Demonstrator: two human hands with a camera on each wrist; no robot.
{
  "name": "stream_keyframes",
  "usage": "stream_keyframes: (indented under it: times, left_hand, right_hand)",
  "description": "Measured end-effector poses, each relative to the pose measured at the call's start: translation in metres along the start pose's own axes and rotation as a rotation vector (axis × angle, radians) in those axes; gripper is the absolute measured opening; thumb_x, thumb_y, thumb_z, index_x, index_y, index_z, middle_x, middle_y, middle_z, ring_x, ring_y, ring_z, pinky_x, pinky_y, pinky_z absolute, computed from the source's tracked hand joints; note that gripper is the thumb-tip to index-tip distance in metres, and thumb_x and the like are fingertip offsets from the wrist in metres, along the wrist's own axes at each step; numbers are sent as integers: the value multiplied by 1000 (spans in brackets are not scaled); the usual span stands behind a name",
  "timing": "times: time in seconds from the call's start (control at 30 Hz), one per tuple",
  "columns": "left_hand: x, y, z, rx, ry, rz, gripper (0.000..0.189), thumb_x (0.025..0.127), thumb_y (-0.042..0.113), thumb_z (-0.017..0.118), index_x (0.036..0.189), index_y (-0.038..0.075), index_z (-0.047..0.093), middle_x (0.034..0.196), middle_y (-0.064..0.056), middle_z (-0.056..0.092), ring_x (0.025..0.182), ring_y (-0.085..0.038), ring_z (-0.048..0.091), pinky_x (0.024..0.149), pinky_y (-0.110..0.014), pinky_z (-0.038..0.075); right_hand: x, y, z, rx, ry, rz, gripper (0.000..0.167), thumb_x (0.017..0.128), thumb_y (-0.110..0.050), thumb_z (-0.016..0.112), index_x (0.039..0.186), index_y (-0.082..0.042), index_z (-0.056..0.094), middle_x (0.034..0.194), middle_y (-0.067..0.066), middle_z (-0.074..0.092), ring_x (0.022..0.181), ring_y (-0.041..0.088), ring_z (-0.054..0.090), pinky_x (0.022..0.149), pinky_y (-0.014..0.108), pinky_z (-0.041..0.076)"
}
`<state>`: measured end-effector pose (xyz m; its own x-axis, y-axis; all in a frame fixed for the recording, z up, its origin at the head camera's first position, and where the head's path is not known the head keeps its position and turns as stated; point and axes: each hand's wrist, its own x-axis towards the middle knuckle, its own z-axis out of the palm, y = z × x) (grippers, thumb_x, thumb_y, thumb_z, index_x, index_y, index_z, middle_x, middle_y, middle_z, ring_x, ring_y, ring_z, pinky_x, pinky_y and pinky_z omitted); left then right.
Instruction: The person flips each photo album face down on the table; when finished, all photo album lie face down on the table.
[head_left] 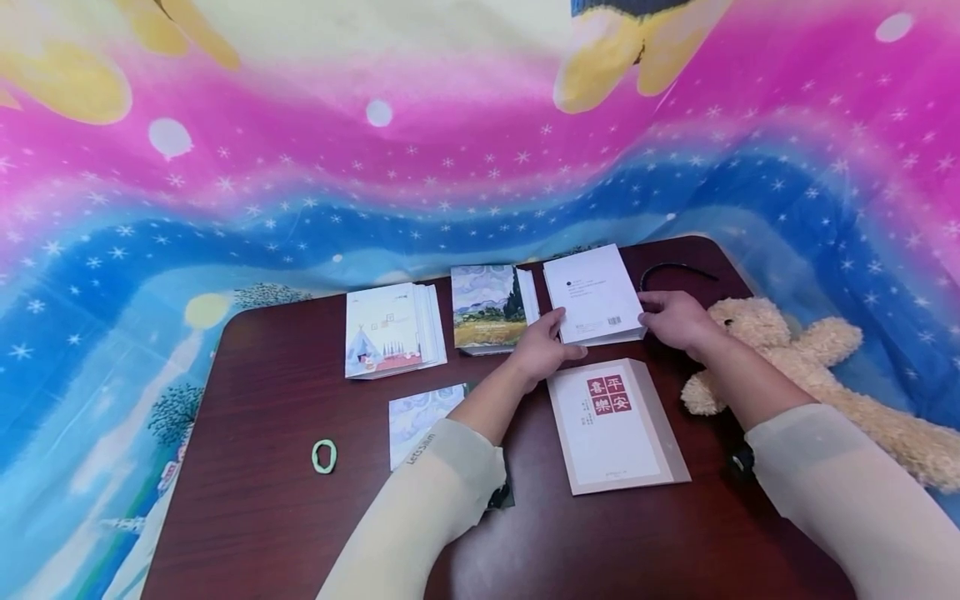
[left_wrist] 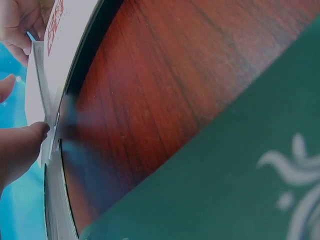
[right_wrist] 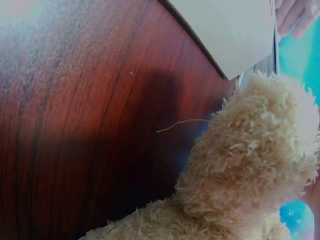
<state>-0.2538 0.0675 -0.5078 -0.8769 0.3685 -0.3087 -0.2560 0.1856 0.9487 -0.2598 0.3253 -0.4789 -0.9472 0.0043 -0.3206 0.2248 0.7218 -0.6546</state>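
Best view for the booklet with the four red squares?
Head. It shows the booklet whole, printed side up, all four red squares clear. Left wrist catches it at a steep slant, red print squeezed near the picture's top; right wrist seems to show only a pale corner, no red print.

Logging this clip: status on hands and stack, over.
Left hand at white stack's near-left corner, right hand at its right edge. Stack on table. Plush bear close beside right forearm.
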Motion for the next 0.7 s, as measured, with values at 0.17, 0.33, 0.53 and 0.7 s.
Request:
stream_keyframes:
  times: [0.17,0.33,0.53,0.7]
  left_hand:
    - [-2,3,-1,13,-4,10,89,85,4,82,162,16,38,166,-3,37,151,-19,36,110,-31,45]
    - [-2,4,-3,6,-7,21,90,85,3,83,162,16,38,166,-5,37,152,-19,34,112,-33,44]
    - [-4,3,-7,26,16,18,88,86,7,83,161,19,40,165,-4,38,151,-18,35,112,-32,44]
    - [-8,5,-12,47,22,32,85,87,9,82,161,20,41,165,-3,39,151,-18,36,112,-33,44]
  right_hand:
    - [-3,-3,2,-46,29,-38,58,105,-13,54,159,0,36,153,33,42,142,50,38,110,64,38]
    - [-7,-9,2,-45,56,-71,60,105,-14,56,159,0,36,152,31,44,138,48,43,107,62,41]
    - [-11,-19,3,-48,79,-67,65,104,-17,59,161,-1,32,156,31,39,137,49,42,103,62,44]
    - [-14,-31,9,-80,133,-86,70,102,-17,62,162,-2,30,158,31,36,141,50,39,107,64,40]
